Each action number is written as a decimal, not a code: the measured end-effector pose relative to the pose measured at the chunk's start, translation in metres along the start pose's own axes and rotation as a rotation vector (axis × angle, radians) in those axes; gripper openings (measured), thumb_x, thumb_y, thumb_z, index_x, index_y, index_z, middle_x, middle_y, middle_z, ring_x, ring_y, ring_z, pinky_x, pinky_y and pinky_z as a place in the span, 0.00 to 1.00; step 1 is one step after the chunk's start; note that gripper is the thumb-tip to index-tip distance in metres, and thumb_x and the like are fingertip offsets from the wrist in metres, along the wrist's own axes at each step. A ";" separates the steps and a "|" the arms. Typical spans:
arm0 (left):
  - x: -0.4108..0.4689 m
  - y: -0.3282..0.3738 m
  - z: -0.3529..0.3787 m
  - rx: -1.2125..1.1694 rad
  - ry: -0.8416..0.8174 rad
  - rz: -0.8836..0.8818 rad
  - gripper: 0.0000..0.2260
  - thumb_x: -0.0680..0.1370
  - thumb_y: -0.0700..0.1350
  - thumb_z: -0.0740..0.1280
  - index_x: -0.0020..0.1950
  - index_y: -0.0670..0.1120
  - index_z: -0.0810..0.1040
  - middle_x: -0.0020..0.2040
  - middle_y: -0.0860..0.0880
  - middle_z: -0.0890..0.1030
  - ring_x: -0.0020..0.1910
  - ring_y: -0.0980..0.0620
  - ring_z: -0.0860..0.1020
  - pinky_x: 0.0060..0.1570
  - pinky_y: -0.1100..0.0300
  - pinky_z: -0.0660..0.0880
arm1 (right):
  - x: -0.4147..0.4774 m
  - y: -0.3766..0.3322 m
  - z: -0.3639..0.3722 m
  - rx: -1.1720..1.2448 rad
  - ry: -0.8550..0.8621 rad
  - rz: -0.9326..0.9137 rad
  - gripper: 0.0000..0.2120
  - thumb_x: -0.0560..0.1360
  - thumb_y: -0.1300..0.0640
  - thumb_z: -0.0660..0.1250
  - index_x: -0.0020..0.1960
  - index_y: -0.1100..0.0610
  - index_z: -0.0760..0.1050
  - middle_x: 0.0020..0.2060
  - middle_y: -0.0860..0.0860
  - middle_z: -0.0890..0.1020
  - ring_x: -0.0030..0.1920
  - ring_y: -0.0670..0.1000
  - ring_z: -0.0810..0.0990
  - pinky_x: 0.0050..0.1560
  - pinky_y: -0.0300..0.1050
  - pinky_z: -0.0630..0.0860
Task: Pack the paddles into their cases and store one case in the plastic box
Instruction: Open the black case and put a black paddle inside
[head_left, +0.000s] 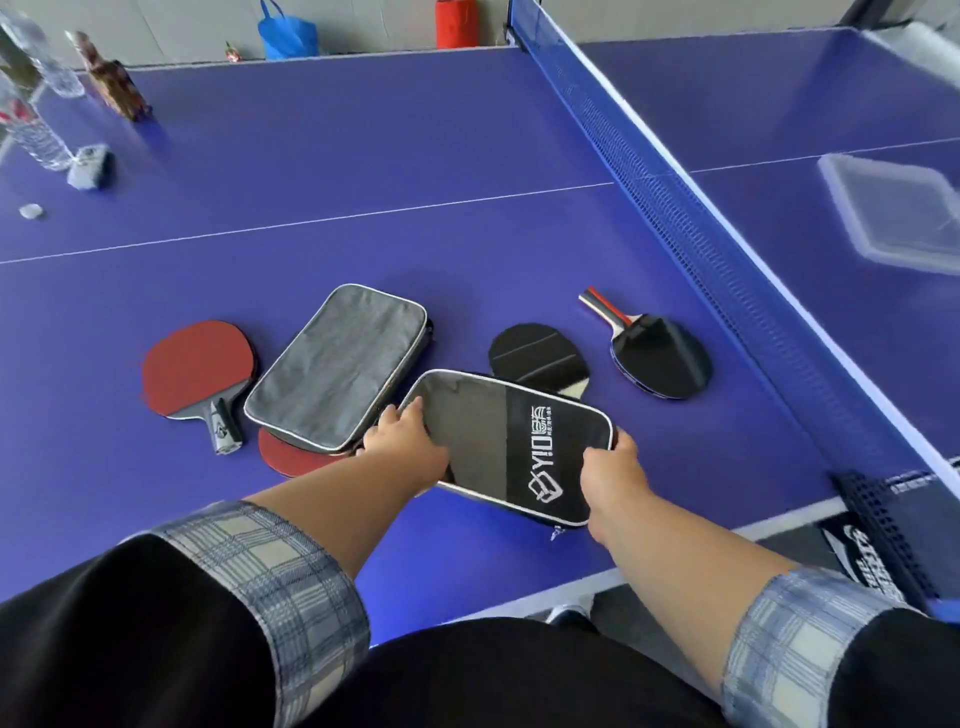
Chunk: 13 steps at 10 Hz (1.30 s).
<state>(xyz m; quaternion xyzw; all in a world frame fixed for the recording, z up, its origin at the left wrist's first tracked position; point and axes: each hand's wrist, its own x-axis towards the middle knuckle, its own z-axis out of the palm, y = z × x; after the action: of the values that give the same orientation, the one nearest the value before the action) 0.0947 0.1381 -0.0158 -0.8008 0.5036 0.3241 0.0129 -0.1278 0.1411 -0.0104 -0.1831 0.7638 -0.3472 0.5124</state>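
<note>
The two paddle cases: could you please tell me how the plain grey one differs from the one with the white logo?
The grey case shows one plain grey face; the logo case is half grey, half black with white lettering. The grey case lies flat, partly over a red paddle; the logo case is gripped at its ends by the left hand and right hand. Both are rounded rectangles with pale edging.

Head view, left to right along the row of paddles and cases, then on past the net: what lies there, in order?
Red-faced paddle with grey handle → plain grey fabric case → black-and-grey zip case with white logo → black-faced paddle with red-striped handle → clear plastic box.
</note>
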 end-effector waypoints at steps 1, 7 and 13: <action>-0.014 0.002 0.024 0.138 -0.075 0.094 0.37 0.74 0.65 0.63 0.79 0.60 0.52 0.80 0.47 0.52 0.77 0.39 0.53 0.72 0.40 0.58 | -0.018 0.027 0.001 0.107 0.086 0.052 0.25 0.81 0.61 0.56 0.76 0.48 0.60 0.66 0.58 0.75 0.62 0.62 0.78 0.54 0.53 0.75; -0.041 -0.010 0.071 0.311 -0.115 0.302 0.40 0.73 0.63 0.68 0.80 0.58 0.52 0.81 0.47 0.44 0.79 0.42 0.42 0.75 0.40 0.54 | -0.024 0.033 0.008 -0.575 -0.130 0.114 0.23 0.78 0.56 0.61 0.72 0.58 0.71 0.65 0.58 0.76 0.58 0.60 0.78 0.62 0.55 0.77; -0.041 0.013 0.081 -0.040 -0.111 0.192 0.33 0.73 0.65 0.63 0.76 0.62 0.57 0.74 0.53 0.63 0.73 0.46 0.62 0.68 0.42 0.67 | 0.018 -0.004 0.030 -0.995 -0.384 0.002 0.13 0.79 0.55 0.61 0.59 0.61 0.71 0.48 0.57 0.77 0.49 0.58 0.75 0.49 0.48 0.72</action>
<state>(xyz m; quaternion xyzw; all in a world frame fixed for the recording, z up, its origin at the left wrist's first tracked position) 0.0311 0.1928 -0.0538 -0.7296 0.5699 0.3780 -0.0065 -0.1081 0.1167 -0.0267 -0.4636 0.7286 0.0971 0.4947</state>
